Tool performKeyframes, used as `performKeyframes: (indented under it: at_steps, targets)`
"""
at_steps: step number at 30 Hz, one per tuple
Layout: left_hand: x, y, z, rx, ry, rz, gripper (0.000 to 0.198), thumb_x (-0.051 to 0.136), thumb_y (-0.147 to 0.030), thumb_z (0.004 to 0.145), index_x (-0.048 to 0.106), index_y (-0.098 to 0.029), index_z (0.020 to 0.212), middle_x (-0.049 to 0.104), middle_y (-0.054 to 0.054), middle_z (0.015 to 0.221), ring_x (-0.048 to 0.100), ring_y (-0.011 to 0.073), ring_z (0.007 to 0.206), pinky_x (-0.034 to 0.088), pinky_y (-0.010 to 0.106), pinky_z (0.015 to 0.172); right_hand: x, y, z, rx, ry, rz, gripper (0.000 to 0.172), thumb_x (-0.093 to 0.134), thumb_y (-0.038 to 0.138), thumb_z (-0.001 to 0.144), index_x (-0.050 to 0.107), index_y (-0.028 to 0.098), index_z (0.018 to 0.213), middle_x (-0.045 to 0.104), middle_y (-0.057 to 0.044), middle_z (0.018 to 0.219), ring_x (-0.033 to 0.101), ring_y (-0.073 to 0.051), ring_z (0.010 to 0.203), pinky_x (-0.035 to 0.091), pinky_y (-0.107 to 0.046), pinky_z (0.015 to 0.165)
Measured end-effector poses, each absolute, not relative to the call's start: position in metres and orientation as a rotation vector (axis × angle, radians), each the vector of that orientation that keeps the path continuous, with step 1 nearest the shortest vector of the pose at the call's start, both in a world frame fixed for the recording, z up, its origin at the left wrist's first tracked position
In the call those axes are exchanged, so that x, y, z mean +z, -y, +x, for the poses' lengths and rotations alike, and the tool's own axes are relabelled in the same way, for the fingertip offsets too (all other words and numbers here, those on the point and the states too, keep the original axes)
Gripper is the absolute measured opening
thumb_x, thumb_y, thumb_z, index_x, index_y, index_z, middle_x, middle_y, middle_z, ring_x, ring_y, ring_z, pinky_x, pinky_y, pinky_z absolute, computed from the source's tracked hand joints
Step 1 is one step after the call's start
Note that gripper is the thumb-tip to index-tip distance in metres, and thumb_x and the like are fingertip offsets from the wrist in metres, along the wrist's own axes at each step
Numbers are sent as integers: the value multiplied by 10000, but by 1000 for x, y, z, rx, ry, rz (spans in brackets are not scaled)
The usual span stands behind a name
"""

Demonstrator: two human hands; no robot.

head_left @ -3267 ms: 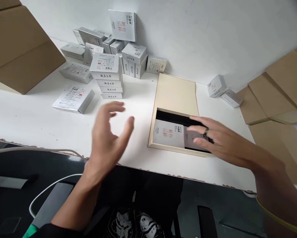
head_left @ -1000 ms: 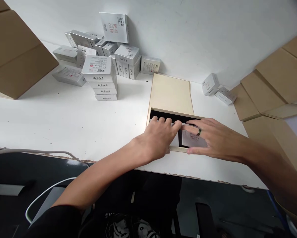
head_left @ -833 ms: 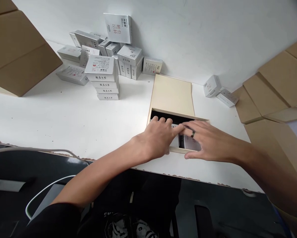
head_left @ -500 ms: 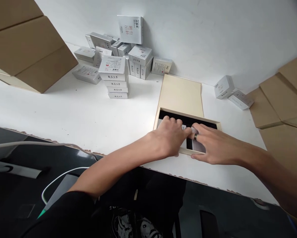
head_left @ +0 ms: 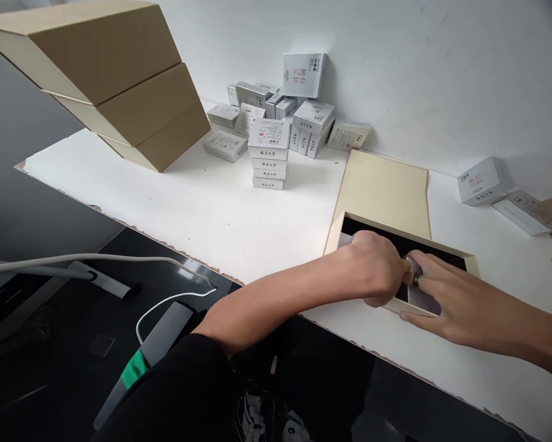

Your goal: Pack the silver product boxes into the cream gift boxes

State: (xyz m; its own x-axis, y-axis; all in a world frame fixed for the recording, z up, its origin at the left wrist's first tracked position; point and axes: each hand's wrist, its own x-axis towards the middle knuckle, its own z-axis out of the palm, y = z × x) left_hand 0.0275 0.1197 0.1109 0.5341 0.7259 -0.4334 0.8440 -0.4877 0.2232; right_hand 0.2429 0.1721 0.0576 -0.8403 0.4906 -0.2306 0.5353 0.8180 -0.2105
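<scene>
A shallow beige tray (head_left: 470, 263) with a black inside lies near the table's front edge, half slid out of its flat beige sleeve (head_left: 386, 190). My left hand (head_left: 374, 270) reaches into the tray with its fingers curled down over a small white box (head_left: 343, 240), which shows only at the hand's left side. My right hand (head_left: 446, 298), with a ring on one finger, lies flat beside it. Its fingers rest on a grey-white box (head_left: 423, 301) in the tray and its thumb is at the tray's front wall. The fingertips of the two hands meet.
A stack of small white boxes (head_left: 269, 153) and a loose heap of more (head_left: 303, 104) stand at the back against the wall. Large brown cartons (head_left: 119, 73) lean at the left. Two white boxes (head_left: 485, 180) lie at the right. A white cable (head_left: 119, 261) runs below the table's edge.
My left hand came from the air into the tray beside the right hand. Both hands have drawn together over the boxes, and my view has swung left.
</scene>
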Motion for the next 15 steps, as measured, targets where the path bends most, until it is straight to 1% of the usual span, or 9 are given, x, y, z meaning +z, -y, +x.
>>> performKeyframes:
  at_steps: [3, 5, 7, 9, 11, 12, 14, 15]
  targets:
    - [109, -120, 25, -378, -1245, 2390, 664, 746, -196, 841, 568, -244, 1479, 715, 76, 1196, 648, 271, 1077, 521, 352, 741, 57, -170, 245, -418, -2796, 828, 505, 584, 726, 877, 657, 245, 741, 588, -120, 1019, 620, -308, 903, 606, -496, 666]
    - [107, -121, 24, -327, -1247, 2383, 690, 772, -190, 801, 595, -257, 1465, 716, 84, 1184, 655, 269, 1025, 510, 341, 708, 58, -168, 243, -426, -2772, 832, 502, 572, 716, 887, 661, 240, 755, 589, -125, 1075, 619, -321, 969, 614, -515, 721]
    - [105, -123, 24, -271, -1249, 2365, 673, 793, -177, 770, 641, -249, 1422, 719, 93, 1157, 657, 268, 985, 515, 348, 709, 61, -168, 238, -423, -2743, 839, 502, 558, 702, 892, 660, 232, 748, 590, -132, 1060, 621, -323, 965, 615, -532, 734]
    - [106, -124, 25, -259, -1235, 2346, 644, 807, -173, 758, 670, -230, 1385, 717, 104, 1158, 655, 278, 988, 541, 370, 742, 64, -168, 234, -421, -2705, 852, 502, 550, 692, 894, 677, 227, 757, 600, -138, 1025, 630, -325, 943, 619, -547, 735]
    - [107, -123, 26, -295, -1234, 2350, 610, 798, -198, 796, 663, -228, 1390, 704, 127, 1218, 657, 303, 1051, 569, 435, 861, 66, -168, 235, -415, -2675, 845, 490, 578, 694, 882, 721, 229, 826, 627, -149, 1078, 649, -351, 1002, 628, -576, 787]
    - [108, -122, 26, -311, -1248, 2358, 580, 774, -217, 837, 651, -224, 1404, 689, 144, 1268, 657, 316, 1097, 558, 484, 954, 68, -169, 239, -403, -2680, 818, 496, 608, 713, 864, 746, 238, 897, 639, -155, 1152, 650, -378, 1074, 630, -595, 825]
    - [108, -115, 26, -303, -1308, 2388, 542, 709, -255, 918, 608, -182, 1445, 639, 181, 1378, 646, 340, 1190, 472, 562, 1123, 73, -170, 252, -348, -2745, 736, 560, 693, 759, 794, 758, 293, 1097, 610, -145, 1373, 590, -441, 1272, 615, -635, 918]
    - [107, -109, 25, -273, -1351, 2406, 567, 688, -272, 942, 563, -149, 1481, 612, 197, 1421, 635, 352, 1232, 432, 573, 1172, 78, -172, 261, -315, -2798, 697, 640, 738, 773, 745, 728, 343, 1218, 563, -119, 1477, 542, -458, 1349, 604, -647, 955]
